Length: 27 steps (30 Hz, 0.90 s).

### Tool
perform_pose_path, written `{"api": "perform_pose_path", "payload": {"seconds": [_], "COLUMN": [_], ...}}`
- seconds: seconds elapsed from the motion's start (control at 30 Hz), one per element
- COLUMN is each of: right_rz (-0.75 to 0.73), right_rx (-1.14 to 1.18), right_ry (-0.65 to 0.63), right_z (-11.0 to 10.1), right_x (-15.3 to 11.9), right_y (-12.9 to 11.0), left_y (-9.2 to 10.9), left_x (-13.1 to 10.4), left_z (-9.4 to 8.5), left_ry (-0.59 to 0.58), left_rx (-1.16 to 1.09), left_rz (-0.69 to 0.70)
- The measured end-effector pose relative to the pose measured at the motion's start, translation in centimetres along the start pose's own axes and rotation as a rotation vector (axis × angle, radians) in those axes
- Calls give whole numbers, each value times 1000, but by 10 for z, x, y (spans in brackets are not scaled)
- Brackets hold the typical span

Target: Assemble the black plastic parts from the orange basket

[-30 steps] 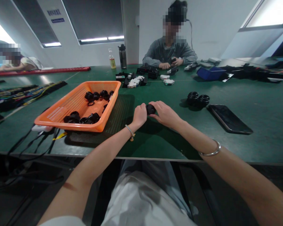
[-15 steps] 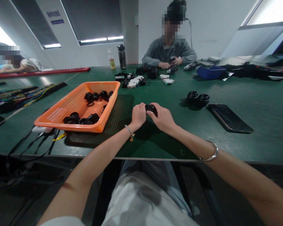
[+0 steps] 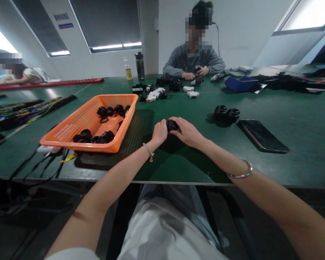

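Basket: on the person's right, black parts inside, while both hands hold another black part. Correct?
One slip: the basket is on the person's left, as the head view shows. The rest stands: black parts lie inside it, and the left hand and right hand hold another one.

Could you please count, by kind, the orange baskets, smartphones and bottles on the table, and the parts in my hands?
Orange basket: 1
Smartphone: 1
Bottles: 2 (clear bottle, dark bottle)
Black part, held between left hand and right hand: 1
Total: 5
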State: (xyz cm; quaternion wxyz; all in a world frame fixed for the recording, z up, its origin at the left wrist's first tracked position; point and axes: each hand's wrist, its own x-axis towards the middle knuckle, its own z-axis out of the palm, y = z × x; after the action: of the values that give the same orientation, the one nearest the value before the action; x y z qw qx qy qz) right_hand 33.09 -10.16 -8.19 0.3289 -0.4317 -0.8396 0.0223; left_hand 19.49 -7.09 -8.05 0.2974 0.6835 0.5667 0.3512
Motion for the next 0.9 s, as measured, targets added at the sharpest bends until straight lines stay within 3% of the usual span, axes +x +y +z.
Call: {"api": "perform_pose_path", "payload": {"seconds": [0.13, 0.37, 0.53, 0.73, 0.9], "right_rz": [33, 236, 258, 261, 405], "right_rx": [-37, 44, 90, 165, 23], "right_ry": [21, 43, 44, -14, 64], "right_z": [4, 13, 11, -2, -18], "right_x": [-1, -4, -1, 7, 7], "right_y": [-3, -13, -15, -6, 16], "left_y": [4, 6, 5, -1, -8], "left_x": [-8, -12, -8, 3, 2], "left_z": [-6, -7, -7, 0, 3], "left_ry": [10, -23, -3, -45, -39], "left_rx": [240, 387, 222, -123, -153], "left_rz": [61, 48, 33, -93, -4]}}
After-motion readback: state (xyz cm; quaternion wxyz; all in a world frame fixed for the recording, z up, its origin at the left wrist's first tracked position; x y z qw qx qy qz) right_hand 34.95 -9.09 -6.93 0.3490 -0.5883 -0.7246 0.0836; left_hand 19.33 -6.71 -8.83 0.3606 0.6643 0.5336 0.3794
